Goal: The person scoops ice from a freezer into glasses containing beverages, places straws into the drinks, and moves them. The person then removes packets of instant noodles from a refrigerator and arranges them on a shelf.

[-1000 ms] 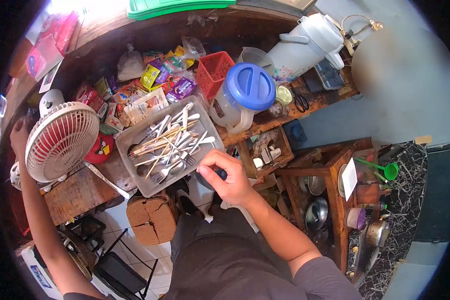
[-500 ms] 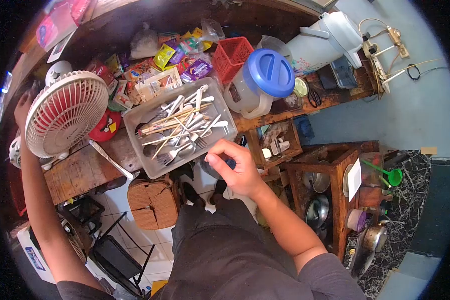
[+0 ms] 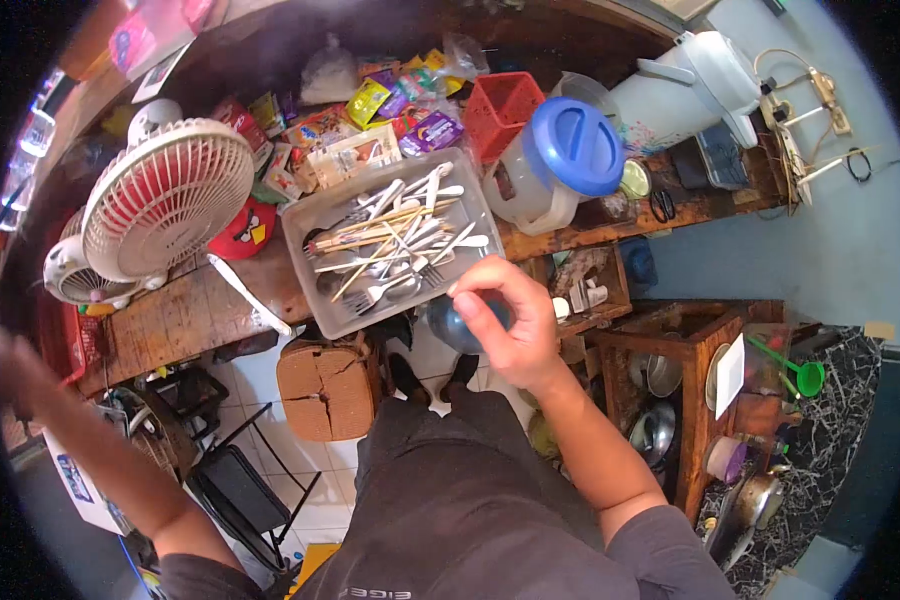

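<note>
A grey plastic tray [image 3: 320, 318] full of cutlery and wooden chopsticks sits at the edge of the wooden table. Several forks [image 3: 368, 296] and spoons lie jumbled in it. My right hand [image 3: 515, 325] is by the tray's near right corner, thumb and forefinger curled together in a pinch; anything between them is too small or hidden to make out. At the far left, my left hand [image 3: 25, 385] is smeared by motion near a red basket [image 3: 80, 345], its fingers unreadable. Left of the tray, a single piece of cutlery [image 3: 250, 293] lies on the table.
A white fan [image 3: 170, 200] stands left of the tray. Snack packets [image 3: 360, 130] are heaped behind it. To the right are a blue-lidded jug [image 3: 575, 145], a red basket [image 3: 500, 110] and a large flask [image 3: 685, 90]. A brown stool [image 3: 325, 390] stands below the table.
My left hand has come away from behind the fan, down and toward the near left. My right hand keeps its pinch by the tray. The whole view has shifted slightly.
</note>
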The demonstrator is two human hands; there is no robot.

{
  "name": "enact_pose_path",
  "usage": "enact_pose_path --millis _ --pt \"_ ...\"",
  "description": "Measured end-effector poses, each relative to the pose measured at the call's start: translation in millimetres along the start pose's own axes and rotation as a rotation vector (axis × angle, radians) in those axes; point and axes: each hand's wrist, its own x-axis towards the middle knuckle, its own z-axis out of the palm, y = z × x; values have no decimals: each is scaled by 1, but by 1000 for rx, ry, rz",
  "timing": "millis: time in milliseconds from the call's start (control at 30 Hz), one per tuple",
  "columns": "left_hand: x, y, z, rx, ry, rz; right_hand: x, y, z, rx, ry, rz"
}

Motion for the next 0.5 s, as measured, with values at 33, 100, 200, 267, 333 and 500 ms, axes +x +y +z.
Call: enact_pose_path --millis 33,100,200,267,333,500 --pt "33 13 -31 -421 80 -274 4 -9 -2 -47 -2 -79" --pt "66 42 -89 -729 48 -447 9 -27 -2 -60 -25 -190" --pt "19 13 -166 -1183 -628 -614 8 -51 3 -27 -120 -249" --pt "41 190 -211 -1512 -845 -931 5 -58 6 28 -125 -279" --pt "50 271 -218 -1482 -952 -576 -2 -52 -4 -17 -82 -307" --pt "41 371 -234 -1718 -1017 -504 -28 -28 -76 -91 47 -166"
